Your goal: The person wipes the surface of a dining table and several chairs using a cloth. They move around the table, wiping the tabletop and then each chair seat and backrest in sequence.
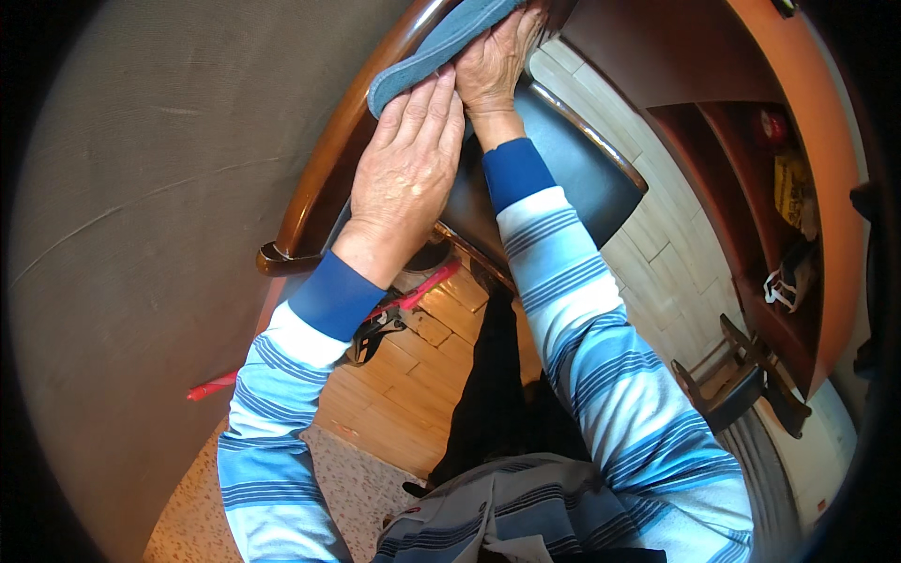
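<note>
A blue-grey folded cloth (440, 56) lies over the glossy wooden top rail of a chair (331, 148) at the top middle. My left hand (408, 162) is flat, back up, its fingertips against the lower edge of the cloth; whether they grip it is hidden. Just right of it my right hand (496, 67) reaches up beside the cloth, its fingertips running to the picture's top edge, so its hold cannot be made out. Below and right of the hands is a dark padded seat (563, 155) with wooden edging.
A brown wall (155, 155) fills the left. A red-handled tool (426, 285) lies low behind my left forearm. Wooden shelves (732, 162) with a yellow packet (792, 190) and a shoe (795, 278) stand at the right, above a small wooden chair (739, 394).
</note>
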Available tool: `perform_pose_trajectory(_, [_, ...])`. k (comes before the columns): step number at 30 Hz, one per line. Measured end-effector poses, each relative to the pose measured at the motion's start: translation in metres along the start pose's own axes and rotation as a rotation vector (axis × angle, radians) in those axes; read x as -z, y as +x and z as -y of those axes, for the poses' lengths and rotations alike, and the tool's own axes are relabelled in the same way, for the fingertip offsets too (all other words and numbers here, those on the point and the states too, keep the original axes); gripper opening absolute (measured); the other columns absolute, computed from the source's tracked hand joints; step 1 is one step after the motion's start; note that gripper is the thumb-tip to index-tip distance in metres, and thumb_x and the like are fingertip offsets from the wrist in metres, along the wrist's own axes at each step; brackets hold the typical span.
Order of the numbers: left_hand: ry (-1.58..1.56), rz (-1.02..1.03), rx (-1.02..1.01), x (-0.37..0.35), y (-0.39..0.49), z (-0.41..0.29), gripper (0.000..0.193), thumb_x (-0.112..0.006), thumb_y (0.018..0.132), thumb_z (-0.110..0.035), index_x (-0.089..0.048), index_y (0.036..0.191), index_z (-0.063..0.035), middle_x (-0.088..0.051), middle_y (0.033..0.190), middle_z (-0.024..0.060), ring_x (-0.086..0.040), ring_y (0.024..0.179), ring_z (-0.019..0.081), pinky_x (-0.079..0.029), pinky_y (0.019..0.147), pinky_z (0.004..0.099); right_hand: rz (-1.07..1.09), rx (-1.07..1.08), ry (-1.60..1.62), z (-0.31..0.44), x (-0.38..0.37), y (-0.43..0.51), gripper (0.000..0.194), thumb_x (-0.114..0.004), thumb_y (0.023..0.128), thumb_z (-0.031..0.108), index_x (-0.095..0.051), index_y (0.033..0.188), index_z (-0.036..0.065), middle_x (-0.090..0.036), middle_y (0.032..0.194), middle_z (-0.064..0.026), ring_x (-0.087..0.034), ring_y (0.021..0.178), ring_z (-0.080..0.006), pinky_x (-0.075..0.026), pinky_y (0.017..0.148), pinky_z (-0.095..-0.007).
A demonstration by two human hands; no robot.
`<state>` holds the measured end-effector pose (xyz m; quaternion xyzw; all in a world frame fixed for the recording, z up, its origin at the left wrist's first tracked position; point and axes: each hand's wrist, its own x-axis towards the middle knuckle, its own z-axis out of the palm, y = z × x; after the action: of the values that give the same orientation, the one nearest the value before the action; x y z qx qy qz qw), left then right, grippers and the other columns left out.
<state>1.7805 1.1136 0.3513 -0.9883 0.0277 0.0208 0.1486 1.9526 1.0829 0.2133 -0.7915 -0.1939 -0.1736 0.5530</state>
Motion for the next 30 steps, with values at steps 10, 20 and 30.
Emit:
perform_pose_trajectory(10, [-0.326,0.533,0.155,0.024,-0.109,-0.039,0.067,-0.065,0.098,-0.011,-0.045,0.159,0.0083,-0.035,0.169,0.0353,-0.035,0.159,0.048,-0.026,0.132,0.0557,0.226,-0.094,0.177,0.073,0.001,-0.144,0.114,-0.069,0.092,0.063,-0.015,0.173,0.003,-0.003,0.174,-0.0401,-0.001,0.157,-0.0689,-0.003,0.128,-0.076])
perform_pose_trajectory(20, [-0.294,0.028,0.14,0.067,-0.094,0.005,0.06,-0.071,0.097,-0.012,-0.059,0.156,-0.007,-0.047,0.169,0.0212,-0.039,0.16,0.0415,-0.023,0.133,0.059,0.078,-0.193,0.268,0.015,-0.018,-0.063,0.098,-0.07,0.09,0.052,-0.035,0.163,-0.003,-0.027,0.166,-0.0421,-0.025,0.154,-0.0608,-0.009,0.131,-0.0682])
perform_pose_trajectory(30, [-0.537,-0.062,0.101,0.061,-0.138,0.029,0.042,-0.07,0.094,-0.004,-0.07,0.135,0.0024,-0.068,0.141,0.0206,-0.061,0.141,0.0405,-0.046,0.119,0.0547,0.187,0.183,-0.024,0.053,-0.012,-0.122,0.109,-0.053,0.093,0.081,-0.031,0.172,0.009,-0.016,0.174,-0.0367,-0.011,0.161,-0.0619,-0.002,0.13,-0.0736])
